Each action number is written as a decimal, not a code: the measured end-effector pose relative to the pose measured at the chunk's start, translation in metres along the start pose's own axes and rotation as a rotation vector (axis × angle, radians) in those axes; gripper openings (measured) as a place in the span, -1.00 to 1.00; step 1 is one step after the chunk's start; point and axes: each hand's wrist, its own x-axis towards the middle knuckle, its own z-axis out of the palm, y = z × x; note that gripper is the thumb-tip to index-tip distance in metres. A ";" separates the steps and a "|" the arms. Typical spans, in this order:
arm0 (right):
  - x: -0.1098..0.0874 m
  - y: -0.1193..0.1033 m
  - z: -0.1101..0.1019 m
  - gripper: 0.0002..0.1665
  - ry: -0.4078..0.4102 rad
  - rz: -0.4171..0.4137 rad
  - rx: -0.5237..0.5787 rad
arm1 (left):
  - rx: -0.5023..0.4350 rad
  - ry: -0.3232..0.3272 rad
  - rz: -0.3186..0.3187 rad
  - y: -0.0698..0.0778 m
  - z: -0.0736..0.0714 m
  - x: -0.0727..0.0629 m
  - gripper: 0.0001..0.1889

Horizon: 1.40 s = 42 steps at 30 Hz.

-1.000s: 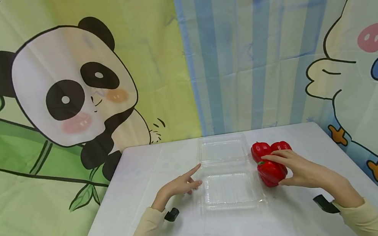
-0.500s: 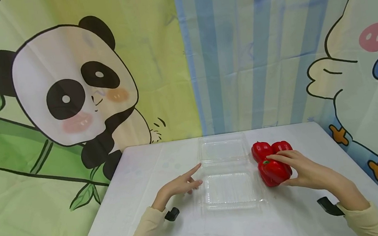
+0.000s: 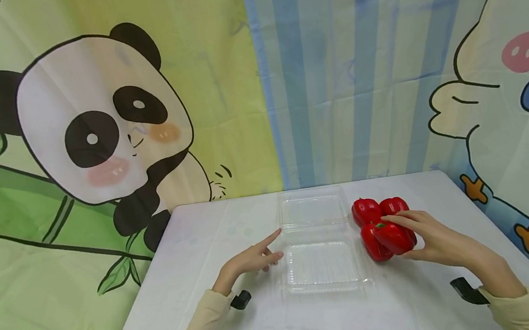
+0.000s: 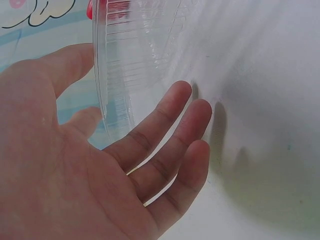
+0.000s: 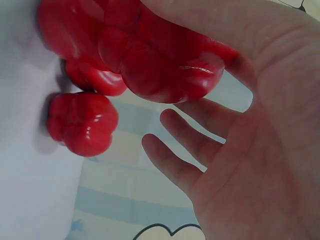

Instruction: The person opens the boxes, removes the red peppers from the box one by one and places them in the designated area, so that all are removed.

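A red bell pepper is held between the thumb and index finger of my right hand; the other fingers spread loosely below it in the right wrist view. Just left of it, partly covered, is another red bell pepper. Two more red bell peppers stand behind, a left one and a right one. My left hand touches the left edge of a clear plastic clamshell container with straight index finger and thumb. The remaining left fingers are apart from the container, loosely bent.
The container's lid lies folded back, flat toward the far edge. A white table carries everything. Behind it hangs a curtain printed with a panda and a white bird.
My right hand has moved right with the held pepper, tilting it and exposing more of the pepper to its left. My left hand and the container have stayed put.
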 end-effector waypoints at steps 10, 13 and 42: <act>-0.005 0.008 0.000 0.07 0.002 0.037 0.001 | -0.006 -0.002 0.011 -0.001 0.000 0.000 -0.19; -0.006 0.010 0.000 0.09 0.004 0.047 0.001 | -0.005 -0.003 0.011 -0.001 0.000 -0.001 -0.19; -0.013 0.025 0.004 0.12 0.044 0.119 -0.075 | -0.013 -0.006 -0.002 0.001 -0.001 -0.001 -0.20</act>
